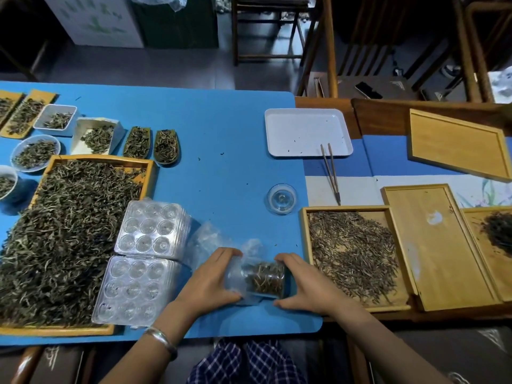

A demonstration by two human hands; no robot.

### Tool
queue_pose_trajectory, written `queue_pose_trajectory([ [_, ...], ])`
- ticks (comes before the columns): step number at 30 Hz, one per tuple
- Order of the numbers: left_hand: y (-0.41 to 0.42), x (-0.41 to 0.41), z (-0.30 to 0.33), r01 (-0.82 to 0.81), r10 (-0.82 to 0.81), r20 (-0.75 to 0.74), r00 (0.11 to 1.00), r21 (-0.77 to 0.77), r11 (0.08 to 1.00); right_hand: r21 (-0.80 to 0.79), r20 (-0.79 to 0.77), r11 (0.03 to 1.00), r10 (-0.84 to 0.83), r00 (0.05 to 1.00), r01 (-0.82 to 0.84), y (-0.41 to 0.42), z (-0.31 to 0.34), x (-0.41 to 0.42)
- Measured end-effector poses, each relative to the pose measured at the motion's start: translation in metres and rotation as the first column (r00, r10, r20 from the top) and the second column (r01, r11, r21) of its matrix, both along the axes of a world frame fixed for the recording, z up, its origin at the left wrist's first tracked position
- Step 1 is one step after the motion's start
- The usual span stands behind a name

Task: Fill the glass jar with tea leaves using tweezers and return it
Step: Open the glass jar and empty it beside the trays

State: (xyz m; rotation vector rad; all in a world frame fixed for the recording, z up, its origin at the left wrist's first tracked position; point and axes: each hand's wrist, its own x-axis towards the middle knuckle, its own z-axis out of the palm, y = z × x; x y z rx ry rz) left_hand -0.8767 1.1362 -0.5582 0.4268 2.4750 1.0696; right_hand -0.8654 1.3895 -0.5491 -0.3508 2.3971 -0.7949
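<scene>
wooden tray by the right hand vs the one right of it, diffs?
The near tray holds a spread of pale thin tea leaves; the bare tray to its right shows only wood with a whitish smudge. The bare tray also overlaps the near tray's right edge. Both are shallow, rectangular, light wood.

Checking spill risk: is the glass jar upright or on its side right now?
On its side. The glass jar lies horizontal between the left hand and right hand, with tea leaves inside.
</scene>
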Motion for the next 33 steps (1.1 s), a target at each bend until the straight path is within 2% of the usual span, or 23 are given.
queue_pose_trajectory([
  [6,0.003,-0.004,0.011,-0.005,0.009,-0.108,0.994,0.041,0.999,-0.081,-0.029,0.995,-0.055,0.998,0.052,-0.001,0.017,-0.010],
  [17,0.008,-0.008,0.021,-0.112,0.122,-0.102,0.987,0.099,0.989,0.052,-0.185,0.998,0.051,0.981,-0.042,-0.014,0.059,-0.038],
  [28,0.014,-0.007,0.017,-0.161,0.170,-0.097,0.981,0.095,0.982,-0.002,-0.200,1.000,-0.030,0.979,0.030,-0.015,0.072,-0.035],
  [33,0.018,-0.007,0.018,-0.166,0.173,-0.076,0.982,0.083,0.983,-0.036,-0.216,0.987,-0.159,0.963,0.154,-0.020,0.076,-0.031],
])
